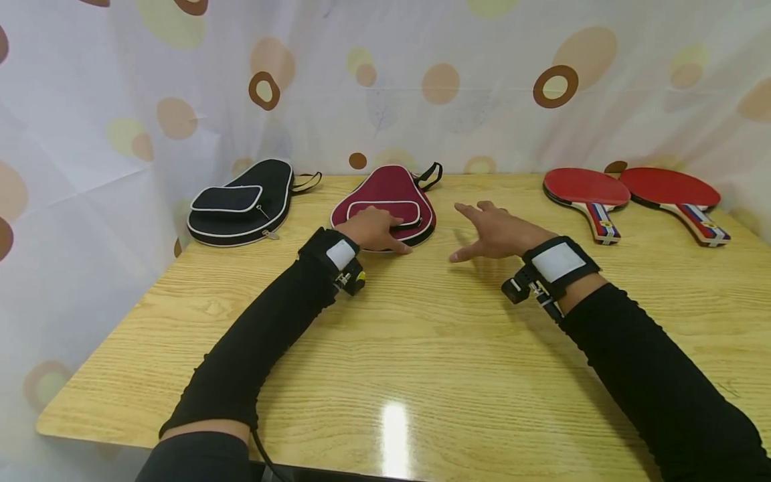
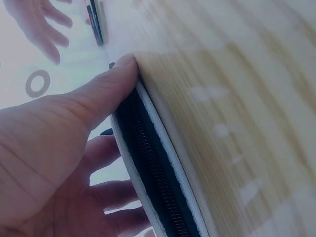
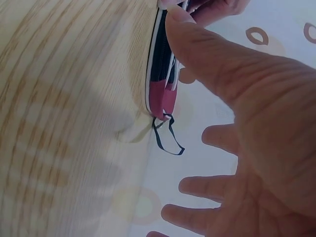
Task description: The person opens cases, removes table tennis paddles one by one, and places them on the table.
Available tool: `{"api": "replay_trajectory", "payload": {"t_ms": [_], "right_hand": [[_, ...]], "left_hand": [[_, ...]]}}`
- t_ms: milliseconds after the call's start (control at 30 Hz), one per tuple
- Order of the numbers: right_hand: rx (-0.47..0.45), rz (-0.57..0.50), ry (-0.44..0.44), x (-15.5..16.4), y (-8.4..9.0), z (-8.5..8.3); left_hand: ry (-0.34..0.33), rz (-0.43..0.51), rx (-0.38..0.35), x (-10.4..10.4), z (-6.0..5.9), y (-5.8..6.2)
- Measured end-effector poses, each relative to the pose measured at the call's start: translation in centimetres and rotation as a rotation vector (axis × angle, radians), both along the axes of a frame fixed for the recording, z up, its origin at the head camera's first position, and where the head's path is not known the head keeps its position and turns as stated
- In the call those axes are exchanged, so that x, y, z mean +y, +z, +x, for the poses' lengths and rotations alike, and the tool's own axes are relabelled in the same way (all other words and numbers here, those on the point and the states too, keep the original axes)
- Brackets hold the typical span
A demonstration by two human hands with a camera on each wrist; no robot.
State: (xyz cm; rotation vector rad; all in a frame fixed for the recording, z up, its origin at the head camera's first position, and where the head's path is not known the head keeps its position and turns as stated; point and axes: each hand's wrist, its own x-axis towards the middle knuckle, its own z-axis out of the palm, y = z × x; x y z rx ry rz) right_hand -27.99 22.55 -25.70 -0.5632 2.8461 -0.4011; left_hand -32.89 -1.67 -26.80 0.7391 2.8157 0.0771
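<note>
A dotted curtain (image 1: 421, 87) hangs behind the wooden worktop (image 1: 421, 348). The red case (image 1: 385, 201) lies at 12 o'clock; the left hand (image 1: 373, 231) presses on its near edge, seemingly to steady it, thumb at the zipper. The right hand (image 1: 494, 234), grip spread, hovers at its 3 o'clock.

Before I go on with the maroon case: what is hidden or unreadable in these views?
- Maroon case: near edge hidden under the left hand in the head view; its zipper pull shows in no view.
- Inside of the maroon case and the black case: unseen.
- Right hand: touching or hovering over the table is unclear.
- Paddles: handle markings too small.
</note>
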Motion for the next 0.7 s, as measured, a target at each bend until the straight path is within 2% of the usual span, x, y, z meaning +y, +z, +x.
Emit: {"api": "replay_trajectory", "payload": {"t_ms": [700], "right_hand": [[-0.016,-0.015,-0.009,0.1,-0.2,0.2]], "left_hand": [[0.05,-0.012,-0.026,-4.5,-0.5,0.3]]}}
